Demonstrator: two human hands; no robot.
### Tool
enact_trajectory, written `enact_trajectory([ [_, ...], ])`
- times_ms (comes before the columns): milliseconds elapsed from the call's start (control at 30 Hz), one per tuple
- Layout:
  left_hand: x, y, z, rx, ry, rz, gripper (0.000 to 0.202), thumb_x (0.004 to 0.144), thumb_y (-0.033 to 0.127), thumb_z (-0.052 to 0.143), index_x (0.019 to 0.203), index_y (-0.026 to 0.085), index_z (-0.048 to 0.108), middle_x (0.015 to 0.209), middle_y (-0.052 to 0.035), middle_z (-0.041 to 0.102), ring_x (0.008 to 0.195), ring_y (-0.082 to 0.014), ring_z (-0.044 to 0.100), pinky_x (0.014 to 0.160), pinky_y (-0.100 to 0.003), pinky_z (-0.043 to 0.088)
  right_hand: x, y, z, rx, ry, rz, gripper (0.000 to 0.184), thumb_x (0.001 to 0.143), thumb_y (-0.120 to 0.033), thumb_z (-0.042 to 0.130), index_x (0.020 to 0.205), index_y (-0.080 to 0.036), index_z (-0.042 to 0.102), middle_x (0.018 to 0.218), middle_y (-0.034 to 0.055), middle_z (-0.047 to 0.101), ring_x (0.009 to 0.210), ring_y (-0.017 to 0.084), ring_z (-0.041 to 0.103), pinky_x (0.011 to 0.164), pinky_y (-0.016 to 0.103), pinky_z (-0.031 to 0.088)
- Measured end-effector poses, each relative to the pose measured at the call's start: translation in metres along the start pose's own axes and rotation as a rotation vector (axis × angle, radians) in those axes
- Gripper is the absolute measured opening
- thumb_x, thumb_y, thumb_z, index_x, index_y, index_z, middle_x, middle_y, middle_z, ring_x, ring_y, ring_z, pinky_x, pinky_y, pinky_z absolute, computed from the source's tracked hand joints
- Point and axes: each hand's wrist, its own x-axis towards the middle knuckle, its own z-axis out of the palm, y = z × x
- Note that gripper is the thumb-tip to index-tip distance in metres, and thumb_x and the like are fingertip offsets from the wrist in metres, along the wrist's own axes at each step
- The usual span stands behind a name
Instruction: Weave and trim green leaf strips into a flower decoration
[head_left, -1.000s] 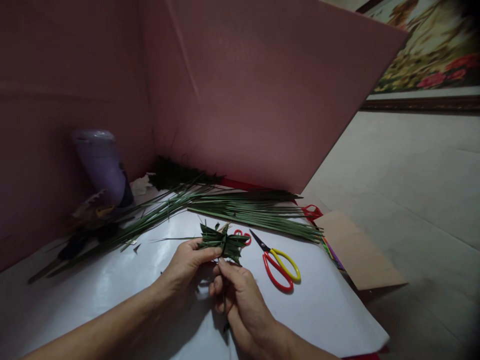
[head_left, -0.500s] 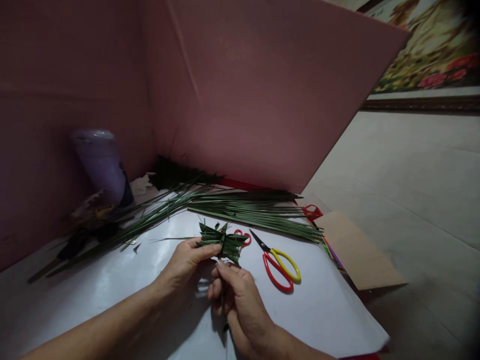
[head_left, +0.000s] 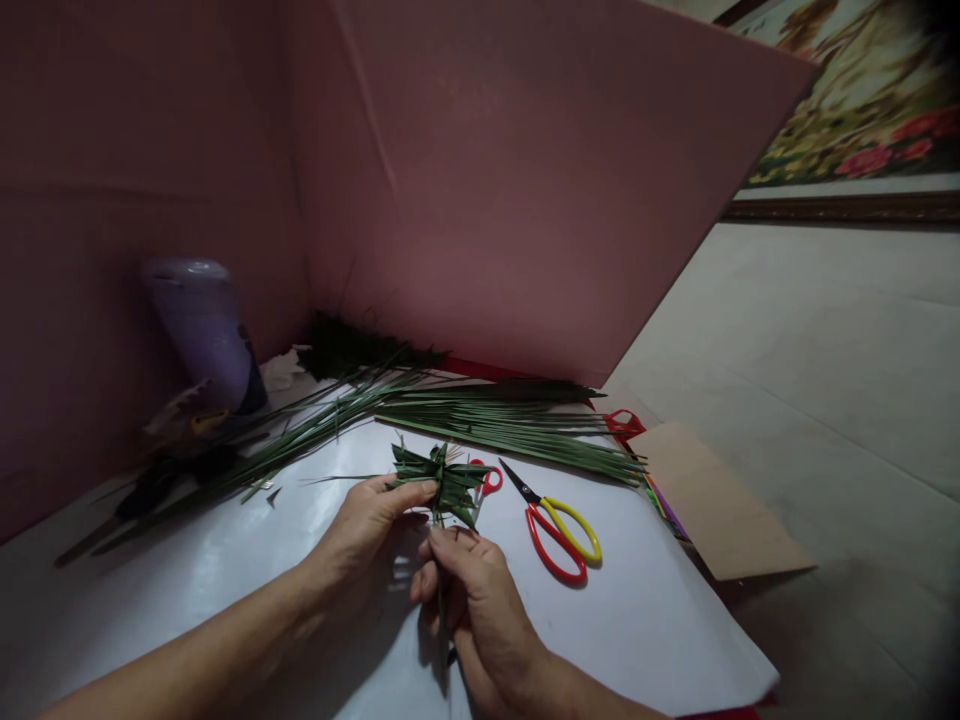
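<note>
Pinching a folded green leaf piece between thumb and fingers, the left hand holds it above the white surface. Just below, the right hand closes around its thin stem. Red-and-yellow scissors lie to the right; long leaves lie behind.

The folded leaf piece looks rough-edged, with a dull sheen; the long leaf strips are smoother and faintly glossy. The white surface is slick, catching light. The scissors pair dark metal blades with smooth, plastic-looking handles. The purple container resembles shiny plastic; the tan board, matt.
</note>
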Motion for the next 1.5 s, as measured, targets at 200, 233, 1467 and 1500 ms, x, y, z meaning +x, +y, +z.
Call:
enact_trajectory([
  [200, -0.002, 0.008, 0.002, 0.11, 0.073, 0.078, 0.018, 0.069, 0.029, 0.068, 0.069, 0.013, 0.059, 0.063, -0.0045, 0.06, 0.045, -0.0119, 0.051, 0.038, -0.022, 0.037, -0.002, 0.0, 0.0, -0.054, -0.001, -0.035, 0.026, 0.08, -0.038, 0.06, 0.077, -0.013, 0.055, 0.056, -0.0004, 0.057, 0.041, 0.005, 0.042, 0.039, 0.015, 0.032],
  [233, -0.002, 0.009, 0.002, 0.122, 0.085, 0.086, 0.018, 0.069, 0.028, 0.067, 0.07, 0.013, 0.06, 0.066, -0.0062, 0.062, 0.049, -0.0132, 0.054, 0.04, -0.023, 0.039, -0.001, 0.001, -0.001, -0.073, 0.011, -0.054, 0.027, 0.08, -0.04, 0.061, 0.078, -0.013, 0.054, 0.058, -0.0005, 0.057, 0.041, 0.005, 0.043, 0.039, 0.015, 0.032],
  [1467, -0.001, 0.02, 0.001, -0.02, 0.085, 0.107, 0.032, 0.079, 0.044, 0.055, 0.082, 0.014, 0.065, 0.087, -0.0084, 0.067, 0.077, -0.0185, 0.062, 0.062, -0.026, 0.047, 0.02, -0.009, -0.018, -0.337, 0.236, -0.306, 0.034, 0.072, -0.047, 0.065, 0.067, -0.016, 0.051, 0.057, -0.0031, 0.057, 0.035, 0.003, 0.039, 0.032, 0.015, 0.029],
  [1500, -0.001, 0.019, 0.001, -0.011, 0.088, 0.12, 0.03, 0.079, 0.043, 0.056, 0.083, 0.014, 0.066, 0.088, -0.0088, 0.068, 0.077, -0.0186, 0.062, 0.063, -0.026, 0.047, 0.02, -0.009, -0.018, -0.339, 0.235, -0.305, 0.035, 0.072, -0.047, 0.065, 0.066, -0.016, 0.051, 0.057, -0.0031, 0.058, 0.035, 0.003, 0.039, 0.032, 0.015, 0.029],
])
